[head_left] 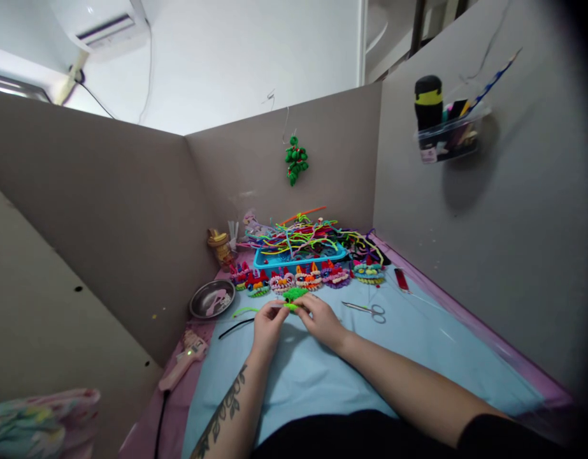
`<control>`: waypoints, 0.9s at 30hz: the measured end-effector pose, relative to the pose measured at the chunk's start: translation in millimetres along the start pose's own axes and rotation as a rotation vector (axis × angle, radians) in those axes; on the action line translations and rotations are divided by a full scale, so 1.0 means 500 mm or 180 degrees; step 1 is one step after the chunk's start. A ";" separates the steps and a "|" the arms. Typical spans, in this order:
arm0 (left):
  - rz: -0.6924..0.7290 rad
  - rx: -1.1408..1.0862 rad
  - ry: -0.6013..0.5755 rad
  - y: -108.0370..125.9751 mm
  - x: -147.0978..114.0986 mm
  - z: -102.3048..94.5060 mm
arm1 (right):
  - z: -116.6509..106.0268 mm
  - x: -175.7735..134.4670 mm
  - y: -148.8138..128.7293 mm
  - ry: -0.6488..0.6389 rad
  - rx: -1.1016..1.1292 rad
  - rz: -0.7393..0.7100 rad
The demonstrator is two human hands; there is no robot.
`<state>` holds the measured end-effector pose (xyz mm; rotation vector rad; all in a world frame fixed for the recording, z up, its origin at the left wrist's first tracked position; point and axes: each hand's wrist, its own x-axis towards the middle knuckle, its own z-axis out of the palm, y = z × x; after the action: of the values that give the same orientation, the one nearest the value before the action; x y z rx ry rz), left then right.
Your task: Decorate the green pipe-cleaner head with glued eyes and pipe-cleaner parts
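A bright green fuzzy pipe-cleaner piece (294, 294) is between my two hands, above the blue cloth. My left hand (269, 319) pinches its left side, fingers closed. From the right, my right hand (317, 317) grips the same piece with thumb and fingers together. The exact shape of the piece is partly hidden by my fingertips. Beside my left hand lie a lime green pipe cleaner (246, 311) and a black pipe cleaner (236, 327). Small scissors (367, 310) rest to the right of my right hand.
Several colourful pipe-cleaner figures (308, 278) stand in a row before a blue tray (269, 262) heaped with pipe cleaners. At left are a metal bowl (194, 305) and a pink glue gun (183, 364). Grey partitions (284, 172) enclose the table; a plastic bin (449, 140) hangs at right.
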<state>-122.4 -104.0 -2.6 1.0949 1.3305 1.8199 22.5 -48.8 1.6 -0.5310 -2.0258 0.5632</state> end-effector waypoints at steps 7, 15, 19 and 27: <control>-0.0209 -0.0296 0.0041 -0.012 0.006 -0.001 | -0.001 0.001 0.001 0.0232 -0.0008 -0.0004; -0.0507 -0.0788 -0.0030 -0.012 0.009 0.002 | 0.002 0.000 0.005 0.0265 -0.0027 -0.0062; -0.0558 -0.0807 -0.0074 -0.010 0.008 0.001 | 0.001 0.000 0.006 0.0241 0.0004 -0.0076; -0.0652 -0.0890 -0.0133 -0.020 0.009 -0.002 | 0.001 -0.003 0.010 0.0185 0.0021 -0.0055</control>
<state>-125.2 -97.4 -11.1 0.8130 1.0811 1.7562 23.4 -45.6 -2.5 -0.5199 -1.9710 0.5380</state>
